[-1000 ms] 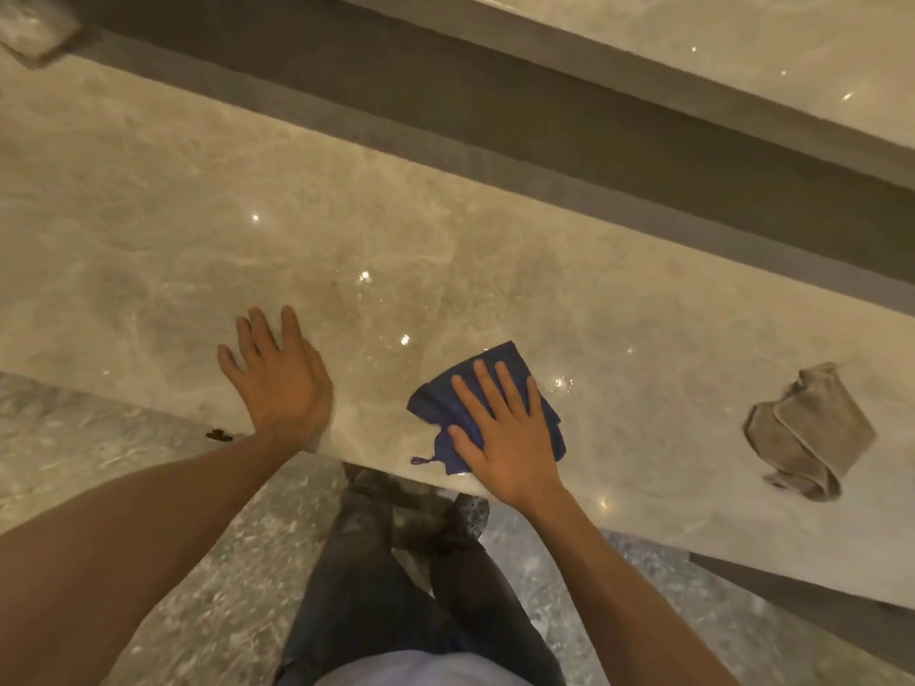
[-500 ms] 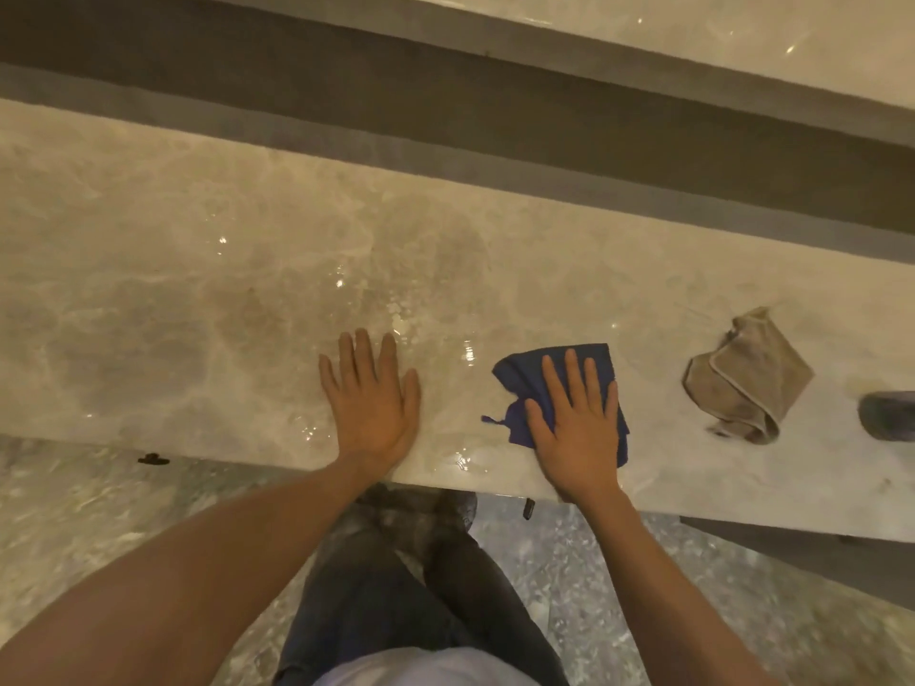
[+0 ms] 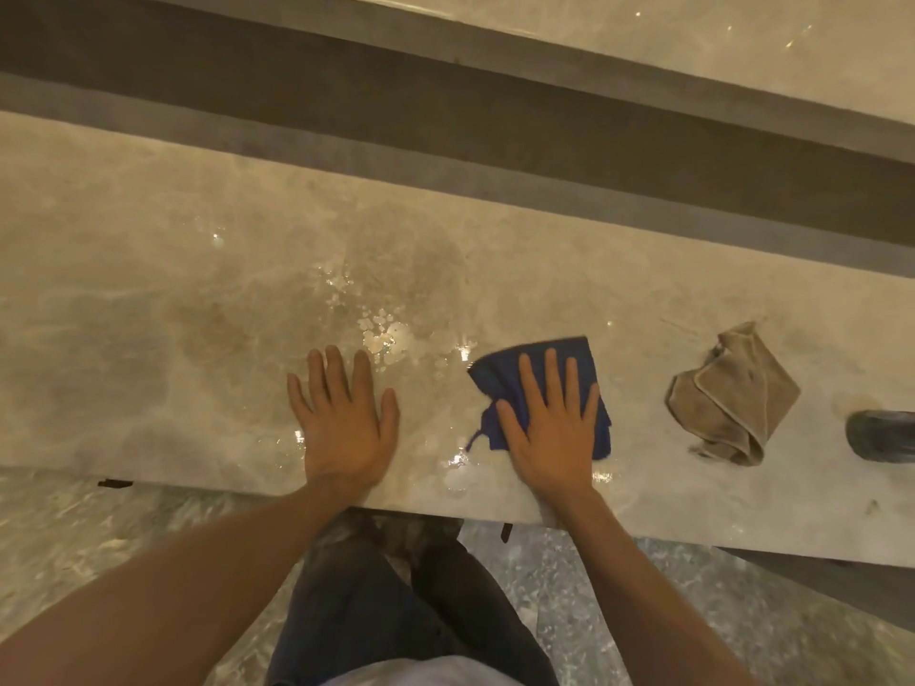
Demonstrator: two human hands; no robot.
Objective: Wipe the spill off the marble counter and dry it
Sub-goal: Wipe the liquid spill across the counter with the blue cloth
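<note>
A wet spill (image 3: pixel 386 334) glistens in drops and a film on the beige marble counter (image 3: pixel 148 299), just beyond my two hands. My right hand (image 3: pixel 552 428) lies flat with fingers spread on a blue cloth (image 3: pixel 569 356), pressing it to the counter near the front edge. My left hand (image 3: pixel 344 418) rests flat on the bare wet marble to the left of the cloth, holding nothing. A crumpled tan cloth (image 3: pixel 733 393) lies on the counter to the right of the blue cloth, apart from it.
A dark rounded object (image 3: pixel 884 435) sits at the right edge of the counter, cut off by the frame. Behind the counter runs a dark recessed band (image 3: pixel 445 121) and a higher marble ledge (image 3: pixel 693 37). My legs and the speckled floor (image 3: pixel 643 611) are below the counter's front edge.
The view has swung so both hands and the cloths sit further right-centre. My right hand with the blue cloth has slid right, nearer the tan cloth. More wet drops show between my hands.
</note>
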